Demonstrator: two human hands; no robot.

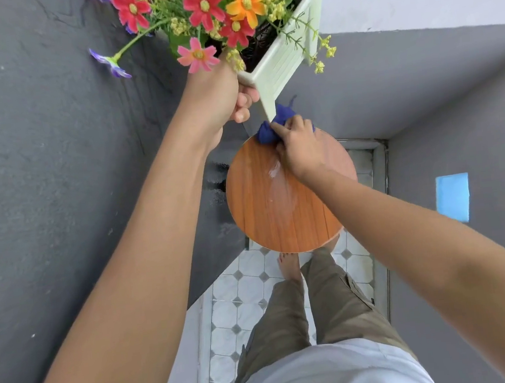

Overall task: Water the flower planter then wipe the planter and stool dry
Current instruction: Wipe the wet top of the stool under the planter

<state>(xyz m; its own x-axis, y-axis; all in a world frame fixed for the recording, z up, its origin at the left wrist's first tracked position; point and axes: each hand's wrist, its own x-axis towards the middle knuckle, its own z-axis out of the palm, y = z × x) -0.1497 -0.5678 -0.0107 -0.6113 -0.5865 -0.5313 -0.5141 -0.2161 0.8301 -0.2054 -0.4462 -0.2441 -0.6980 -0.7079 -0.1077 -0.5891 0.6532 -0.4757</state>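
A white slatted planter [285, 60] full of red, orange, pink and purple flowers is lifted and tilted above the stool. My left hand [222, 97] grips its near left end. Below it is the round wooden stool top [278, 207], with a wet glossy streak near its middle. My right hand [298, 146] presses a crumpled dark blue cloth [272, 126] on the stool's far edge, right under the planter's lower corner.
Dark grey walls close in on the left and right. A blue patch [453, 198] marks the right wall. White tiled floor [250, 303] lies beneath, where my legs and a bare foot [289, 268] stand close to the stool.
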